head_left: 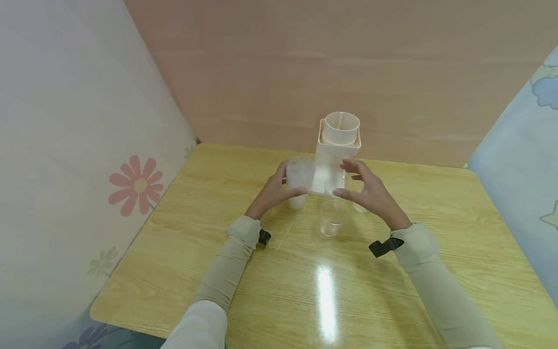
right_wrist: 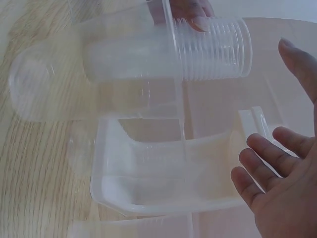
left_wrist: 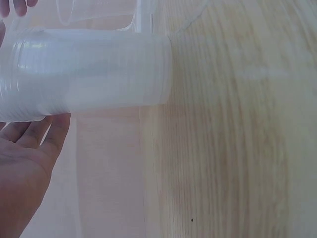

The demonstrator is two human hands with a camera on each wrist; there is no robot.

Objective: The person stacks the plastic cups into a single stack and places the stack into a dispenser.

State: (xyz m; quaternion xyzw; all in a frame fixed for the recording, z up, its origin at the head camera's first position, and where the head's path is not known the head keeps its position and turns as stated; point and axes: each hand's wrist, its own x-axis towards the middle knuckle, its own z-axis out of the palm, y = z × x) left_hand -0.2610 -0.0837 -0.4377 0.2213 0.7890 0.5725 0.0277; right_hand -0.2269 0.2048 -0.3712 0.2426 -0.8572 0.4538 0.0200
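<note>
My left hand [head_left: 275, 191] grips a nested stack of clear plastic cups [head_left: 301, 174], fingers behind and thumb in front. In the left wrist view the stack [left_wrist: 94, 69] shows its many rims, with the fingers against its side. My right hand [head_left: 368, 191] is held with thumb and fingers spread apart, nothing between them. Just below its thumb stands a single clear plastic cup [head_left: 334, 218], overlapped by the hand's reach in the head view. From the right wrist, this cup [right_wrist: 124, 54] appears in front of the stack, apart from the fingers [right_wrist: 262, 163].
A white plastic holder [head_left: 324, 162] with a round tube [head_left: 342, 128] on top stands at the back of the wooden table [head_left: 209, 194], by the wall. Another clear cup [right_wrist: 138, 228] stands beside the holder. A thin pale strip [head_left: 285, 235] lies near the left wrist.
</note>
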